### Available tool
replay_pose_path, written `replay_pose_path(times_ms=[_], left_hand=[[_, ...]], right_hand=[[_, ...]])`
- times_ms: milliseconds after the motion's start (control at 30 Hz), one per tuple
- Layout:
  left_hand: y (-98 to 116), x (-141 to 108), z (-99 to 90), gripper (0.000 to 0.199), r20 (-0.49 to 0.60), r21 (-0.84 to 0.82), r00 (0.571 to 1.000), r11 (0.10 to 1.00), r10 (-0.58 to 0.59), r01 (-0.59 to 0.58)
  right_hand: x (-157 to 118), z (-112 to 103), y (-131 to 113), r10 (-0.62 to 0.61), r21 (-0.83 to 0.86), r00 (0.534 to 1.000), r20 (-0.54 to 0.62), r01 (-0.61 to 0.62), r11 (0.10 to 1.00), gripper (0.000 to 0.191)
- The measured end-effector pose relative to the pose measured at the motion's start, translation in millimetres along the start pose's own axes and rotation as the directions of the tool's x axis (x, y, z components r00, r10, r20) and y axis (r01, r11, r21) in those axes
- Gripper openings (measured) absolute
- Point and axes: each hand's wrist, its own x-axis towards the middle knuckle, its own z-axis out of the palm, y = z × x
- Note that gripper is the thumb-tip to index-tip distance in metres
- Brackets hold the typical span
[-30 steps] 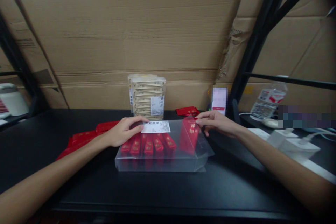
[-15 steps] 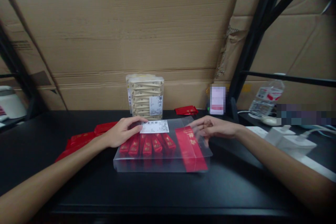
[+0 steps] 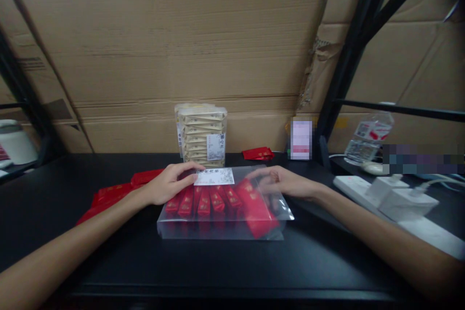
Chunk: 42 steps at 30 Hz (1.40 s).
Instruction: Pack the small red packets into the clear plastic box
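Observation:
A clear plastic box (image 3: 218, 229) lies on the black table, with a white printed label (image 3: 220, 177) on its lid. Several narrow red packets (image 3: 204, 202) stand in a row inside. My left hand (image 3: 167, 184) grips the box at its far left corner, thumb and fingers on the lid beside the label. At the right end, a wider red packet (image 3: 257, 210) lies tilted, seen through the raised clear lid. My right hand (image 3: 281, 181) reaches under that lid with its fingers bent at the packet's far end; plastic glare partly blurs the fingertips.
More red packets (image 3: 112, 193) are piled left of the box, partly behind my left forearm. Behind it stand clear packs of cream packets (image 3: 196, 131). A small red packet stack (image 3: 257, 153), a phone (image 3: 301, 139), a water bottle (image 3: 370, 135) and a power strip with chargers (image 3: 407, 201) are farther right.
My right hand has moved left, in under the clear lid, and the wider red packet has shifted left into the box with it. My left hand stays where it was.

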Motion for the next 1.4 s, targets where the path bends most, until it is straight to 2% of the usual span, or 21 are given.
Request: replay_pose_path(times_ms=[167,433,967,1133,1400], left_hand=[[0,1,1.0,0.037,0.002,0.005,1.0,1.0,0.0,0.0],[-1,1,1.0,0.036,-0.002,-0.011,1.0,1.0,0.01,-0.01],[5,2,-1.0,0.036,0.031,0.007,1.0,1.0,0.0,0.0],[5,2,-1.1,0.037,0.033,0.009,0.999,1.0,-0.002,0.001],[8,3,-2.9,0.037,0.046,0.027,0.999,1.0,-0.003,0.002]], right_hand=[[1,-1,2,-0.065,0.02,0.998,-0.015,0.065,0.998,0.067],[3,-4,7,-0.081,-0.005,0.997,0.013,0.081,0.997,0.049],[3,0,5,-0.06,-0.116,0.998,0.034,0.064,0.991,0.056],[4,0,8,-0.075,-0.14,0.996,0.039,0.08,0.987,0.053],[-1,7,-2,-0.095,-0.301,0.995,0.006,0.092,0.949,0.054]])
